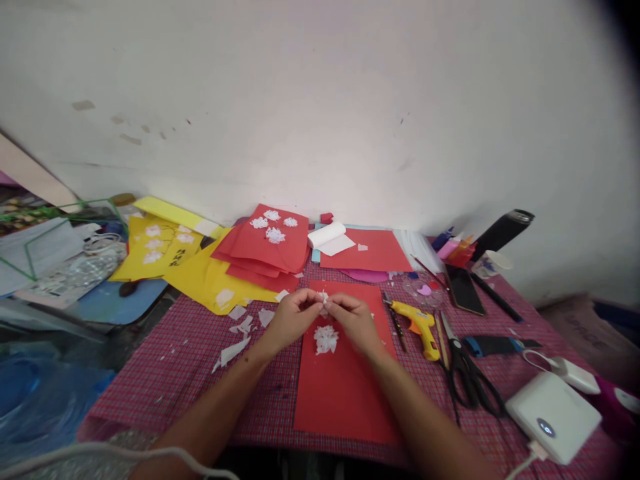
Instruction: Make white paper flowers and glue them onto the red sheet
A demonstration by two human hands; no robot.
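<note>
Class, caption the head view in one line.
Left hand and right hand pinch white paper over a red sheet.

Scuffed pale wall point(320, 100), plaid-covered table point(170, 360)

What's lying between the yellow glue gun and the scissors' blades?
In the head view, a slim tan stick lies between the glue gun and the scissors' blades.

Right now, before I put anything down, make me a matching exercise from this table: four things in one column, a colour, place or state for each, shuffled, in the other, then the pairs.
1. Left hand
2. Glue gun
3. Scissors
4. Power bank

A. White, cable attached
B. Pinching white paper
C. Black-handled
D. Yellow

Pairs: 1-B, 2-D, 3-C, 4-A
</note>
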